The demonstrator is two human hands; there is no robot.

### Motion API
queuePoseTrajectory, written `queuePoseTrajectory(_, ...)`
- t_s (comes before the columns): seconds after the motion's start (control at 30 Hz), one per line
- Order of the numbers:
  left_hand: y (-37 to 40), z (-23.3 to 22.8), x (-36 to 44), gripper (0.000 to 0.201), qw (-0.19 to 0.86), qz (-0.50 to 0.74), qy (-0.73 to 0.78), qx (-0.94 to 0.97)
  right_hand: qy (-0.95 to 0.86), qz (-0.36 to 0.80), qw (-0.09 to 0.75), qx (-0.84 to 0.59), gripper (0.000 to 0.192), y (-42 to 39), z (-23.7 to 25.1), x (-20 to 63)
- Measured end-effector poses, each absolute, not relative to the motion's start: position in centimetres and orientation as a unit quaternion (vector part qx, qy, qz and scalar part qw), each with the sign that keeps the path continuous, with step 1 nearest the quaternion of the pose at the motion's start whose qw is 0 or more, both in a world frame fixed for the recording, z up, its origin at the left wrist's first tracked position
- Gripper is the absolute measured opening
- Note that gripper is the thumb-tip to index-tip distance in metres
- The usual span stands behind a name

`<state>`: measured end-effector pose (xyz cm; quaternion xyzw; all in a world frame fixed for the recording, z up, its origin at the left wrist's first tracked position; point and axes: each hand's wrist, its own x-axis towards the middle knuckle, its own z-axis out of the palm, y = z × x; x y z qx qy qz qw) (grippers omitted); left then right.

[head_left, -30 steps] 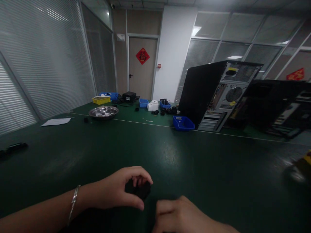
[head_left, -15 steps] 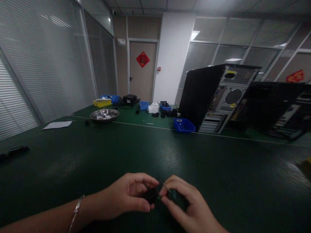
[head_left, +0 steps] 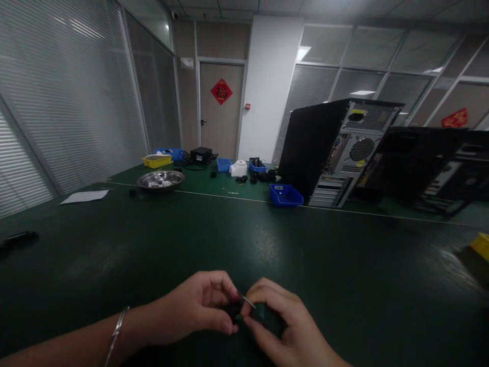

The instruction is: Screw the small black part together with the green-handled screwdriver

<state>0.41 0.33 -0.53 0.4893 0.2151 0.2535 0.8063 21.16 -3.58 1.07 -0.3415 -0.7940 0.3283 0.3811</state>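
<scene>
My left hand (head_left: 194, 308) grips a small black part (head_left: 232, 310) low over the near edge of the green table (head_left: 244, 239). My right hand (head_left: 280, 326) meets it from the right, its fingertips pinching a thin metal pin (head_left: 245, 300) against that part. A small green piece shows between the fingers of both hands. Most of the black part is hidden by my fingers. A metal bracelet sits on my left wrist.
An open computer tower (head_left: 336, 150) and a second case (head_left: 431, 171) stand at the back right. A blue bin (head_left: 286, 195), a steel bowl (head_left: 160, 179), a paper sheet (head_left: 84, 196), further bins (head_left: 157, 160) and a yellow object (head_left: 480, 245) lie around.
My right hand rose from the table's bottom edge and joined the left hand at the black part. It now pinches a thin pin there. The left hand barely moved.
</scene>
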Motion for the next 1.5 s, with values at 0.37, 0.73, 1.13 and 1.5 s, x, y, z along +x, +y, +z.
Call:
queuePoseTrajectory(0.37, 0.2, 0.0, 0.7, 0.035, 0.791, 0.269, 0.232, 0.498, -0.773, 0.361, 0.372, -0.366, 0.010, -3.4, 1.5, 21.0)
queuePoseTrajectory(0.73, 0.2, -0.5, 0.7, 0.034, 0.795, 0.269, 0.223, 0.496, -0.753, 0.386, 0.380, -0.373, 0.009, -3.6, 1.3, 20.7)
queuePoseTrajectory(1.13, 0.3, -0.9, 0.6, 0.037, 0.792, 0.263, 0.195, 0.516, -0.692, 0.446, 0.365, -0.435, 0.004, -3.2, 0.4, 20.8)
queuePoseTrajectory(1.5, 0.1, -0.4, 0.7, 0.034, 0.795, 0.260, 0.197, 0.512, -0.771, 0.364, 0.362, -0.376, 0.006, -3.5, 0.7, 21.0)
